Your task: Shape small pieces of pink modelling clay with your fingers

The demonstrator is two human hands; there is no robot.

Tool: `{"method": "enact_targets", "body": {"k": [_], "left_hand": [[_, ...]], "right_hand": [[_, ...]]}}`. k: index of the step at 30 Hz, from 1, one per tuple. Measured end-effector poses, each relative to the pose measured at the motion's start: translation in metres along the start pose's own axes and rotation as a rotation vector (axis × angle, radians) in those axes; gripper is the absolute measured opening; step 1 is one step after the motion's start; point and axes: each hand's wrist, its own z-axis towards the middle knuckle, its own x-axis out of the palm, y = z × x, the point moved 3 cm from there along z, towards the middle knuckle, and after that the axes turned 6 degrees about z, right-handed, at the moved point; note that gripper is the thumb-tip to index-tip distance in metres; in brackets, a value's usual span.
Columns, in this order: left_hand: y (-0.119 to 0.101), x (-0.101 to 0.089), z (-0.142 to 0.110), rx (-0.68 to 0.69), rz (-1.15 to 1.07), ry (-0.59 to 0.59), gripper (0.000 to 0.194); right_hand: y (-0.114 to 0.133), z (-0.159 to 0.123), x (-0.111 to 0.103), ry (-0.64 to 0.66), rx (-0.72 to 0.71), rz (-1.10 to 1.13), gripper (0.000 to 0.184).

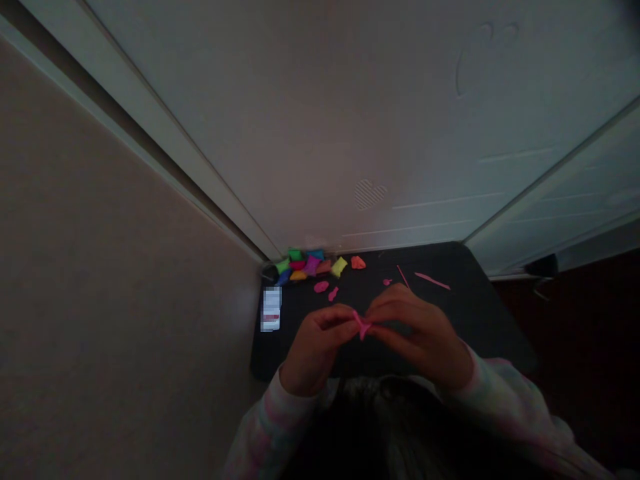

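Note:
Both of my hands meet over a small black table (480, 313) and pinch one small piece of pink clay (362, 326) between their fingertips. My left hand (320, 343) grips it from the left with curled fingers. My right hand (420, 330) grips it from the right, fingers bent over it. Two more pink clay bits (326, 289) lie on the table just beyond my left hand.
A heap of several bright clay packets (307, 265) sits at the table's far left edge, with an orange lump (358, 263) beside it. Thin pink tools (433, 281) lie at the far right. A small card (271, 309) lies at the left edge. Walls enclose the table.

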Motion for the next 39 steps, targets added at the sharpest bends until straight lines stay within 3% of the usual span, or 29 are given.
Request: {"method": "enact_targets", "body": {"k": [6,15,22,32,39], "left_hand": [[0.000,-0.001,0.000,-0.012,0.015,-0.023,0.003],[0.005,-0.001,0.001,0.009,-0.050,-0.007,0.005],[0.007,-0.004,0.004,0.012,0.018,-0.099,0.010],[0.014,-0.003,0.004,0.012,-0.220,-0.022,0.014],[0.014,-0.002,0.005,0.052,-0.176,0.029,0.010]], "right_hand": [[0.002,0.000,0.001,0.016,-0.035,-0.075,0.006],[-0.004,-0.003,0.001,-0.033,0.057,-0.062,0.006],[-0.003,-0.003,0.002,0.025,0.010,-0.177,0.008],[-0.008,-0.007,0.001,-0.036,0.128,-0.047,0.011],[-0.004,-0.004,0.001,-0.028,0.134,-0.039,0.002]]}}
